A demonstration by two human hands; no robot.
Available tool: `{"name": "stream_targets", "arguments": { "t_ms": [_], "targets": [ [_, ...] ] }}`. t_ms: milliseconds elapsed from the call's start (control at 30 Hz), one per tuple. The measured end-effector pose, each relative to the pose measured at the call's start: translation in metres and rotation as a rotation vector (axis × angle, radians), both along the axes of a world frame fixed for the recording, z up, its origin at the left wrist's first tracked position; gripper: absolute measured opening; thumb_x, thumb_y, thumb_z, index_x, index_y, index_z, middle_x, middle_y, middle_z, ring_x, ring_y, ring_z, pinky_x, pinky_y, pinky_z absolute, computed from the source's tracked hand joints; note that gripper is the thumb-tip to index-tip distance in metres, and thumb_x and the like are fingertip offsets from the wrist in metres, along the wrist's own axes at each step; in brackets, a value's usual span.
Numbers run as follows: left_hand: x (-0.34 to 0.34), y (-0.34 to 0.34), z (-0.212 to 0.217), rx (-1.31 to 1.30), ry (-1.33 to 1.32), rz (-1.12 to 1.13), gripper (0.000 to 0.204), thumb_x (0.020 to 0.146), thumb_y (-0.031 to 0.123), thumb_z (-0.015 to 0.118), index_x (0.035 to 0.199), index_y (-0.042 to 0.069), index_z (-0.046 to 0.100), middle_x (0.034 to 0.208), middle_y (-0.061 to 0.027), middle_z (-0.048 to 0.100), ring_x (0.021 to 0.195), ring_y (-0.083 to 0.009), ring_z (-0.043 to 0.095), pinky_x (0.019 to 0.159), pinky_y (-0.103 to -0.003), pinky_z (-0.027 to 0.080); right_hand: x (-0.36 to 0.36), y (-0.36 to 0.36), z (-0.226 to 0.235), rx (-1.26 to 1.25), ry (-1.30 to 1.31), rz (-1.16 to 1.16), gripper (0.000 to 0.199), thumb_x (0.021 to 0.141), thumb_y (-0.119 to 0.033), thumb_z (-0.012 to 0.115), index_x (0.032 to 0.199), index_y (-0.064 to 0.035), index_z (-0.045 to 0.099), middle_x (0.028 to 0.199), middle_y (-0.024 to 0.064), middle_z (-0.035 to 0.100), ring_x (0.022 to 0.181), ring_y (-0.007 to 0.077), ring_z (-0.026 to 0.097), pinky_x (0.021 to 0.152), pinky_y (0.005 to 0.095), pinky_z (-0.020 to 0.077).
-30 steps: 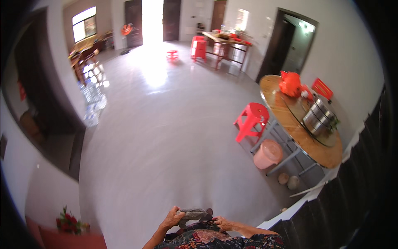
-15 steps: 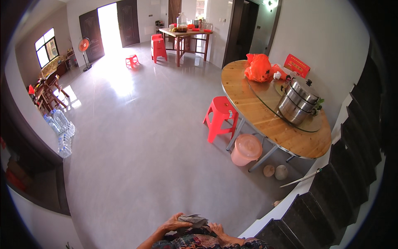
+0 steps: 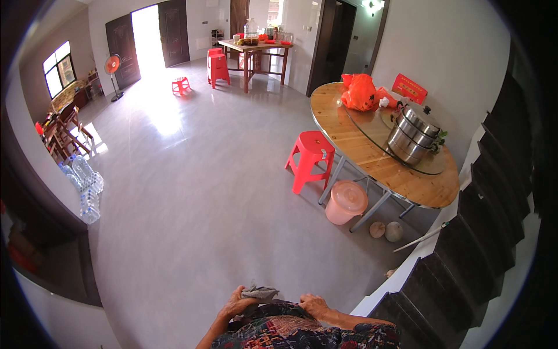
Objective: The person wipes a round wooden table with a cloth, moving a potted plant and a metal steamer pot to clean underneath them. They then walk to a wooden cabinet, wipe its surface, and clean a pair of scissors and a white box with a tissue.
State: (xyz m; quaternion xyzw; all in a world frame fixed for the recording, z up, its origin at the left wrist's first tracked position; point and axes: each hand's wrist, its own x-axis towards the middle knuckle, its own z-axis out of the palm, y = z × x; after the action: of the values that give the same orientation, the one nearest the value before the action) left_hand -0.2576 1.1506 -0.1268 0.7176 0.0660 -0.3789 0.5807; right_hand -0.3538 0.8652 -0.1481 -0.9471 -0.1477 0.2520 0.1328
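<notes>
At the lower edge, my left hand (image 3: pixel 237 303) is closed on a grey cloth (image 3: pixel 260 292), which looks crumpled and sticks out past the fingers. My right hand (image 3: pixel 314 306) is a little way to the right, apart from the cloth, with its fingers curled in close to the front of my dark patterned top (image 3: pixel 290 326). Whatever those right fingers grip, if anything, is hidden.
Stairs (image 3: pixel 447 273) rise along the right. A round wooden table (image 3: pixel 349 139) carries a steel steamer pot (image 3: pixel 411 136) and a red plastic bag (image 3: pixel 358 93). Beside it are a red stool (image 3: pixel 311 154) and a pink lidded bucket (image 3: pixel 347 202). Bottles (image 3: pixel 87 180) stand at left.
My right hand has moved right, away from the grey cloth. The left hand still holds the cloth, now slightly further left and up. The room has shifted slightly in view.
</notes>
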Motion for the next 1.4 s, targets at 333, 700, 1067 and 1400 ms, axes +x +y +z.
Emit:
{"name": "stream_targets", "arguments": {
  "t_ms": [333,700,1067,1400],
  "targets": [
    [0.035,-0.010,-0.023,0.001,-0.331,-0.101,0.059,0.069,0.034,0.073,0.112,-0.002,0.053,0.095,-0.0168,0.065,0.086,-0.0261,0.063,0.076,-0.036,0.050,0.056,-0.078,0.003,0.575,0.674,-0.471,0.027,0.091,-0.020,0.055,0.110,-0.0017,0.060,0.098,0.0121,0.062,0.090,0.0246,0.058,0.078,0.0335,0.0458],
    [0.004,0.074,0.001,-0.026,-0.267,1.112,0.035,0.079,0.012,0.059,0.113,0.003,0.053,0.090,-0.0124,0.062,0.082,-0.0278,0.061,0.070,-0.040,0.049,0.231,0.065,-0.013,0.472,0.578,0.005,0.030,0.090,-0.020,0.058,0.116,-0.0047,0.056,0.107,0.0132,0.057,0.095,0.0249,0.056,0.079,0.0359,0.0468],
    [-0.169,0.257,-0.047,0.676,-0.692,1.586,0.037,0.077,0.019,0.064,0.113,0.013,0.057,0.087,-0.0094,0.063,0.079,-0.0247,0.060,0.073,-0.037,0.049,0.186,0.298,-0.030,0.378,0.725,0.347,0.035,0.089,-0.019,0.061,0.121,-0.0077,0.053,0.116,0.0143,0.052,0.100,0.0253,0.054,0.080,0.0384,0.0478],
    [-0.290,0.393,-0.084,1.114,-0.453,1.461,0.042,0.086,0.036,0.053,0.120,0.012,0.051,0.097,-0.0164,0.067,0.087,-0.0331,0.064,0.075,-0.042,0.052,0.128,0.512,-0.031,0.252,0.799,0.620,0.041,0.088,-0.019,0.063,0.126,-0.0104,0.050,0.124,0.0153,0.047,0.105,0.0256,0.052,0.081,0.0406,0.0487]
  ]
}}
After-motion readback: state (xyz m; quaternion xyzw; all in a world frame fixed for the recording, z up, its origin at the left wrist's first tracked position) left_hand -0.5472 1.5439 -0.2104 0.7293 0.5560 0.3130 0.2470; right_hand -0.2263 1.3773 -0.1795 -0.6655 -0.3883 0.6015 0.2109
